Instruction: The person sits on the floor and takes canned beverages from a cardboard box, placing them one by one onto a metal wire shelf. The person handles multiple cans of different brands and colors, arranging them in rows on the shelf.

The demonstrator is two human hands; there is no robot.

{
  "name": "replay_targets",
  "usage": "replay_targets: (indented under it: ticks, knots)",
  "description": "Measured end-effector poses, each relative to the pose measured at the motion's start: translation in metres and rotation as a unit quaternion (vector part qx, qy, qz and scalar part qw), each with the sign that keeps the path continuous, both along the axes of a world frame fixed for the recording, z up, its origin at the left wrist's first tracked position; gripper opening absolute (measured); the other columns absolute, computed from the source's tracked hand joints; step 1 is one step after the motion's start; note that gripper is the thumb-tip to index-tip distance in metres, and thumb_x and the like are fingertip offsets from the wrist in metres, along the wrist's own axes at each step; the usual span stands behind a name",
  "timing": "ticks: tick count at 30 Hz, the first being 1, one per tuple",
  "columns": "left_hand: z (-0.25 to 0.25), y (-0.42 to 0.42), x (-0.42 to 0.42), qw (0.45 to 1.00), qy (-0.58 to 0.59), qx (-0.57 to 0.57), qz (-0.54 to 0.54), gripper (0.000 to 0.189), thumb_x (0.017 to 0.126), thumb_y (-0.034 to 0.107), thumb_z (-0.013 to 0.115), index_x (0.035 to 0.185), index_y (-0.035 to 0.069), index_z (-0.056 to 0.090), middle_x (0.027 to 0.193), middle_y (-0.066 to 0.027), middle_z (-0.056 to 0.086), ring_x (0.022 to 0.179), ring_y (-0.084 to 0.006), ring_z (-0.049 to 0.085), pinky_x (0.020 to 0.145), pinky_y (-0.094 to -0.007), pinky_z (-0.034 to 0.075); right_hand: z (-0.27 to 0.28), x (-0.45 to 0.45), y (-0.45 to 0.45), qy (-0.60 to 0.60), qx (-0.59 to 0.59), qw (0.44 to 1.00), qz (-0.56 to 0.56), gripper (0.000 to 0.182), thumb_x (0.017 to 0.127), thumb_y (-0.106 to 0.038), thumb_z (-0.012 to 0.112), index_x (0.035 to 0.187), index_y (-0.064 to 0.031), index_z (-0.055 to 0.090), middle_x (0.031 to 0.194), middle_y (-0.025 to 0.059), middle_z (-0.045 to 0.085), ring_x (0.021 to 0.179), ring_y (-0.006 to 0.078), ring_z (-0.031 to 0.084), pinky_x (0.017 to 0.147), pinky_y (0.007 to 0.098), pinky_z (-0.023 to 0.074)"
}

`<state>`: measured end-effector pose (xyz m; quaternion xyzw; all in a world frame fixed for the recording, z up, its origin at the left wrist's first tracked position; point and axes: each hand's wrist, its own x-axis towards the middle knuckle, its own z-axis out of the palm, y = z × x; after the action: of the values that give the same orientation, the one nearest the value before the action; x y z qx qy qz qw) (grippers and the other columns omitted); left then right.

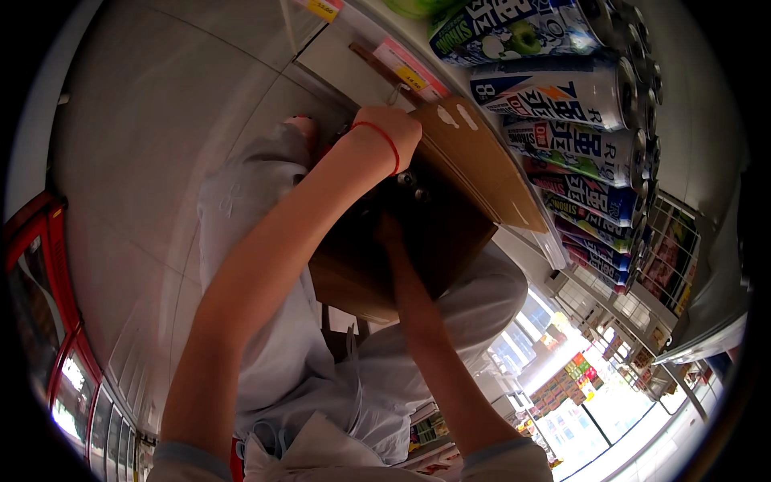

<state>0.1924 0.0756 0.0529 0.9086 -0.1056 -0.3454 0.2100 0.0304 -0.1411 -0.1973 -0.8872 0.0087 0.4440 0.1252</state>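
Note:
An open cardboard box [355, 288] stands before me between my knees, its raised flap [482, 162] leaning against the shelf edge. Inside, in deep shadow, a few dark objects with round shiny tops [412, 185] show. My left hand [388, 135], a red cord on its wrist, is bent at the box's far rim near the flap; its fingers are turned away from view, so what they hold is hidden. My right hand [388, 228] reaches down into the box, too dark to tell whether it grips anything.
Rows of drink cans [554, 90] stand on the shelf at the right, above price tags [412, 77] along its edge. A wire rack [668, 253] is beyond them. Red-framed glass-door units [60, 289] stand at the far left, across the tiled floor [138, 150].

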Motion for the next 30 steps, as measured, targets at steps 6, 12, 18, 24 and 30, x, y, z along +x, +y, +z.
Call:
replay_targets:
  ticks: [6,12,18,24,30]
  knots:
    - [0.011,0.001,0.001,0.999,0.048,0.014,-0.016,0.025,0.08,0.025,0.053,0.088,0.003,0.061,0.093,-0.0149,0.06,0.09,-0.03,0.057,0.078,-0.0398,0.046,0.004,-0.012,0.013,-0.029,-0.046,0.996,0.071,0.059,0.069,-0.035,0.064,0.116,-0.0064,0.043,0.111,0.0187,0.052,0.101,0.0325,0.052,0.083,0.0429,0.0444]
    - [0.001,0.002,-0.002,1.0,0.017,0.018,-0.013,0.024,0.08,0.026,0.053,0.084,0.003,0.062,0.088,-0.0153,0.061,0.086,-0.0296,0.059,0.076,-0.0383,0.047,0.013,-0.014,0.025,-0.102,0.013,0.995,0.011,0.062,0.068,-0.028,0.067,0.118,-0.0021,0.04,0.119,0.0197,0.045,0.109,0.0331,0.045,0.087,0.0404,0.0422]
    - [0.001,0.0,0.001,0.999,0.03,0.014,-0.021,0.022,0.069,0.011,0.06,0.091,0.008,0.064,0.095,-0.0087,0.063,0.089,-0.0244,0.06,0.07,-0.0332,0.05,-0.025,-0.003,0.03,-0.157,0.288,0.94,-0.095,0.079,0.07,-0.015,0.067,0.133,-0.0062,0.021,0.127,0.0237,0.036,0.115,0.04,0.037,0.093,0.0457,0.0347]
    - [-0.007,0.0,-0.006,1.0,-0.029,0.004,-0.006,0.022,0.076,0.024,0.056,0.076,0.004,0.063,0.078,-0.0133,0.063,0.077,-0.0282,0.061,0.07,-0.037,0.048,-0.049,0.014,0.035,-0.129,0.279,0.951,-0.041,0.071,0.073,-0.016,0.064,0.131,-0.0072,0.026,0.12,0.0245,0.042,0.108,0.0402,0.042,0.087,0.0447,0.0383]
    - [-0.006,-0.006,-0.005,1.0,-0.005,-0.004,-0.003,0.022,0.077,0.024,0.055,0.077,0.004,0.064,0.083,-0.0136,0.063,0.081,-0.0274,0.061,0.07,-0.0365,0.048,-0.053,0.014,0.032,-0.177,0.27,0.944,-0.072,0.063,0.075,-0.019,0.062,0.129,-0.0072,0.032,0.109,0.0257,0.049,0.097,0.0394,0.05,0.078,0.0444,0.0427]
